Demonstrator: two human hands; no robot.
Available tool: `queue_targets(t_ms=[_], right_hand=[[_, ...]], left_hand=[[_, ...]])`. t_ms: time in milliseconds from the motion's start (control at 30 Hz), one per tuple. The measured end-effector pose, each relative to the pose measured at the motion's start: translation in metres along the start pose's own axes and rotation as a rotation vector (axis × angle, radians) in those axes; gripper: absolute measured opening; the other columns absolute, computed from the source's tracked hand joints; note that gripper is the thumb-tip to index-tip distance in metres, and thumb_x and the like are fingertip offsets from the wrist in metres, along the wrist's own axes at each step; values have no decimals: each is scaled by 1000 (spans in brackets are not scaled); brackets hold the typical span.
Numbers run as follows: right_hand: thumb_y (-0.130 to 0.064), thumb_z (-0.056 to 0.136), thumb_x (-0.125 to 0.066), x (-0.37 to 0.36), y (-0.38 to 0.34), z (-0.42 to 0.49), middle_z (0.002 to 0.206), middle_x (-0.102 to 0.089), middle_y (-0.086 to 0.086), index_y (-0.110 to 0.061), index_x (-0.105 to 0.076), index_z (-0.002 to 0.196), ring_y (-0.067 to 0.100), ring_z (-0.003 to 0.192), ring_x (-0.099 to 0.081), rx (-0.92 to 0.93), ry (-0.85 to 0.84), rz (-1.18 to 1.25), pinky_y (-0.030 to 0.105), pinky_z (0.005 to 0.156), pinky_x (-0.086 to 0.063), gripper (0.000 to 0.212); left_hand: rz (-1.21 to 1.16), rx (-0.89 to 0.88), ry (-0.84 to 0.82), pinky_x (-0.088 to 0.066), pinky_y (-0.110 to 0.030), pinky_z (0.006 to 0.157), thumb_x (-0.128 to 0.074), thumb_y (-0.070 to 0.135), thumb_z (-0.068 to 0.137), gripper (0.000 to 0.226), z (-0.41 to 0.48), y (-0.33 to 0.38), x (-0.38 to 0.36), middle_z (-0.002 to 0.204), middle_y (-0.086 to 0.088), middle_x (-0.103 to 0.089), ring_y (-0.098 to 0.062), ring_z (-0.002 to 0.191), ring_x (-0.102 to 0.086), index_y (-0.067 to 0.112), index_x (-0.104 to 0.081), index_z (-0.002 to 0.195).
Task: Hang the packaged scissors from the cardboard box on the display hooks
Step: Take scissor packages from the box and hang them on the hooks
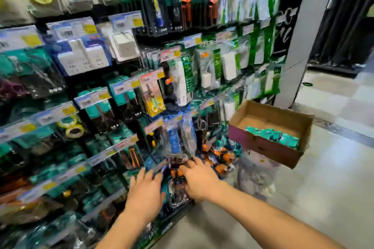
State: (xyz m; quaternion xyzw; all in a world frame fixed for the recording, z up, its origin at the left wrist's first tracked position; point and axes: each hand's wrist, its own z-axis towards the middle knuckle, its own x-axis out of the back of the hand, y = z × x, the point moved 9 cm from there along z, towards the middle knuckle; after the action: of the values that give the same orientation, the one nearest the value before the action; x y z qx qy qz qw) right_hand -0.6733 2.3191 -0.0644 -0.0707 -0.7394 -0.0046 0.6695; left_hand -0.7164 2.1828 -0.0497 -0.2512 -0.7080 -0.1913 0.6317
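Both hands are down low at the display wall. The left hand (146,190) is spread flat, fingers splayed and open, pressed against the hanging packs on a lower row. Just beside it, the right hand (197,178) reaches into the same cluster, fingers curled around the dark and orange packets (178,174) hanging there; the blur hides whether it truly grips one, so I cannot tell.

Straight above the hands hangs a clear blue-carded pack (174,141), and next to it more orange-and-teal packs (219,154) crowd the hooks. Up and to the left, a pack of yellow-handled scissors (154,99) dangles under its price tag (152,76). Rolls of tape (74,128) sit further left, and white plug adapters (85,58) hang higher up.

Off to the right, well apart from the hands, the cardboard box (269,147) stands open beside the rack. Inside it, against the near wall, lies a heap of teal packaged scissors (277,134). Behind the box rises a grey pillar (299,46), and the pale floor (315,198) spreads out beyond.
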Motion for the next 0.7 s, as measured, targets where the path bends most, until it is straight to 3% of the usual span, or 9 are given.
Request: queue_targets(t_ms=[167,433,700], right_hand=[[-31,88,-61,-13,102,-30,145,-41,17,-16,-39,146,40,140,-29,-37,2,-8,57,111,-29,63],[-27,89,-63,-27,289,-84,142,-44,16,-20,-42,142,37,141,-29,-178,-95,-31,56,109,-33,57],[-33,92,-53,-19,416,-110,141,-45,12,-20,-42,142,35,137,-33,-347,-139,-14,53,109,-32,52]], left_hand=[[36,-60,38,-20,-49,121,-51,49,94,62,36,102,-6,159,-4,-34,-32,151,-19,26,-36,150],[76,-184,-73,-26,-46,116,-51,51,94,55,95,272,-16,149,-2,-43,-31,146,-26,26,-44,142],[70,-293,-165,-26,-51,116,-53,44,95,54,163,381,-5,150,-9,-41,-35,146,-23,21,-42,142]])
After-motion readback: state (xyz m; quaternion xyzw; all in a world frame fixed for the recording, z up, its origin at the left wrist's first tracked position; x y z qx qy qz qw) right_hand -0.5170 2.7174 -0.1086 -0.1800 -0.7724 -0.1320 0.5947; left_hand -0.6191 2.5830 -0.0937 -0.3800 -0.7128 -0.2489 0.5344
